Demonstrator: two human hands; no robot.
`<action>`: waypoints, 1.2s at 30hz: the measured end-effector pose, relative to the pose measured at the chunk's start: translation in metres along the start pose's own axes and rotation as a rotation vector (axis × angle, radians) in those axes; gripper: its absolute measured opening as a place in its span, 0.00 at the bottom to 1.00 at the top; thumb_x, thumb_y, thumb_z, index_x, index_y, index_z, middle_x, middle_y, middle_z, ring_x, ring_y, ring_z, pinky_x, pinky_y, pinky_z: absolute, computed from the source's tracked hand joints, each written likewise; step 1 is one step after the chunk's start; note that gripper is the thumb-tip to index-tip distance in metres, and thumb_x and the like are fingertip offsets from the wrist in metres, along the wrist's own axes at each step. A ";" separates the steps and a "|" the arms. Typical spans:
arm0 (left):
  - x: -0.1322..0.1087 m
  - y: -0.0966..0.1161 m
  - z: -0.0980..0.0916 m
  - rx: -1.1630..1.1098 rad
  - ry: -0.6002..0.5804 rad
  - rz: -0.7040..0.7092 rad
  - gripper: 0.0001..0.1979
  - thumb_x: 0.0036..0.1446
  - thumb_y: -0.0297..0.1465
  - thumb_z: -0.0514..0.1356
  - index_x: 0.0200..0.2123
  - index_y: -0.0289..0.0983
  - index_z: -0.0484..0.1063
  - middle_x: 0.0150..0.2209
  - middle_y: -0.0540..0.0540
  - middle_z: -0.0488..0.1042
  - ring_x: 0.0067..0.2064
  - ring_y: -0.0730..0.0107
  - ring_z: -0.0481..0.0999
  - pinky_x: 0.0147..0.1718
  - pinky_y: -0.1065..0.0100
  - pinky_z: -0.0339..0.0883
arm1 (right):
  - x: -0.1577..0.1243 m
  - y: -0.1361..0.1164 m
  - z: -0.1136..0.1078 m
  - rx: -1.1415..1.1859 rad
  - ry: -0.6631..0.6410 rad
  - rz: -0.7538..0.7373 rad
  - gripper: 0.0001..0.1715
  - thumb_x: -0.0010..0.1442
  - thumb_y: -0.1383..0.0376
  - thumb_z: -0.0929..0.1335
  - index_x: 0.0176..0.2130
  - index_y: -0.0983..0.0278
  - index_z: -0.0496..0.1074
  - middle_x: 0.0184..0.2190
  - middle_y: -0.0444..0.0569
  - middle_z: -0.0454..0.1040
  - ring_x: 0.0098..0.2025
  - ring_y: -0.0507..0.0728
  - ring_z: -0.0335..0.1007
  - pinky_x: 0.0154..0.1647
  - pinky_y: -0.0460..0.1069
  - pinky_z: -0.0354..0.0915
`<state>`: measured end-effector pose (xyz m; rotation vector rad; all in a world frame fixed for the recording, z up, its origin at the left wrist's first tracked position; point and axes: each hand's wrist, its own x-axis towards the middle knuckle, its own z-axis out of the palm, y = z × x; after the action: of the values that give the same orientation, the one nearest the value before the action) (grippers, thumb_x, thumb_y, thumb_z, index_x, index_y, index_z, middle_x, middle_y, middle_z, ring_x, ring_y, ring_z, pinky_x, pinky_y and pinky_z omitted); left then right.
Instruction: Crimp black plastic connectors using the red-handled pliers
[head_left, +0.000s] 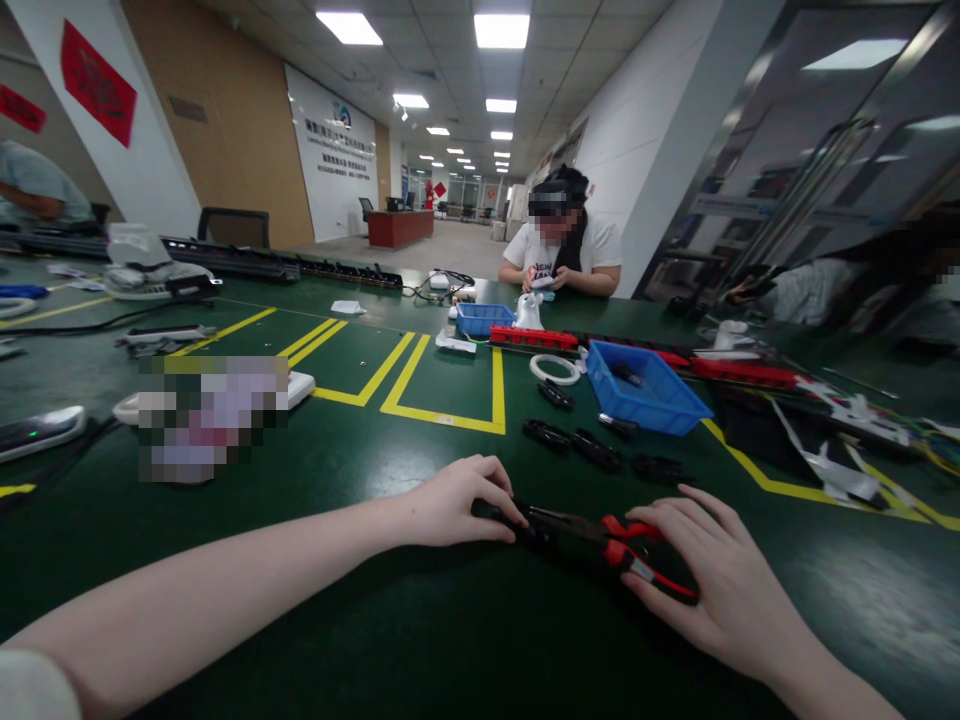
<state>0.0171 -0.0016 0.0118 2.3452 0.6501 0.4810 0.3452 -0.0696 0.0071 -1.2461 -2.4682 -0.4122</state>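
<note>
Low over the green table, my left hand has its fingers closed round a small black part. The red-handled pliers point left, and their dark jaws meet or overlap that part; the exact contact is too dark to tell. My right hand holds the pliers by the handles, thumb on the near handle and fingers at the far one. Beyond the hands lie several black parts of similar look.
A blue bin stands behind the black parts, beside a white ring and a red strip. Farther back is a smaller blue tray. A person sits across the table. A white device lies at left.
</note>
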 end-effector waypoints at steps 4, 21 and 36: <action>0.000 -0.004 0.002 0.002 0.005 0.012 0.10 0.59 0.34 0.66 0.45 0.42 0.79 0.47 0.46 0.69 0.49 0.63 0.69 0.44 0.64 0.66 | 0.001 -0.005 0.000 -0.001 -0.012 -0.016 0.26 0.54 0.52 0.70 0.50 0.58 0.67 0.42 0.50 0.76 0.44 0.61 0.73 0.59 0.65 0.57; 0.002 -0.006 0.005 -0.029 0.022 0.004 0.10 0.57 0.33 0.67 0.43 0.42 0.80 0.47 0.46 0.69 0.49 0.63 0.70 0.46 0.63 0.65 | 0.002 -0.015 0.000 0.010 -0.028 0.002 0.25 0.56 0.50 0.70 0.49 0.59 0.68 0.40 0.49 0.77 0.42 0.60 0.73 0.59 0.64 0.57; 0.005 -0.004 0.013 -0.076 0.086 -0.059 0.12 0.53 0.38 0.69 0.41 0.44 0.81 0.44 0.47 0.70 0.46 0.64 0.71 0.42 0.66 0.66 | 0.009 -0.020 -0.015 0.069 -0.128 0.099 0.22 0.56 0.49 0.69 0.46 0.57 0.71 0.40 0.47 0.77 0.42 0.60 0.74 0.59 0.65 0.59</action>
<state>0.0263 -0.0025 0.0005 2.2373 0.7257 0.5727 0.3269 -0.0806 0.0229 -1.3991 -2.4886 -0.2256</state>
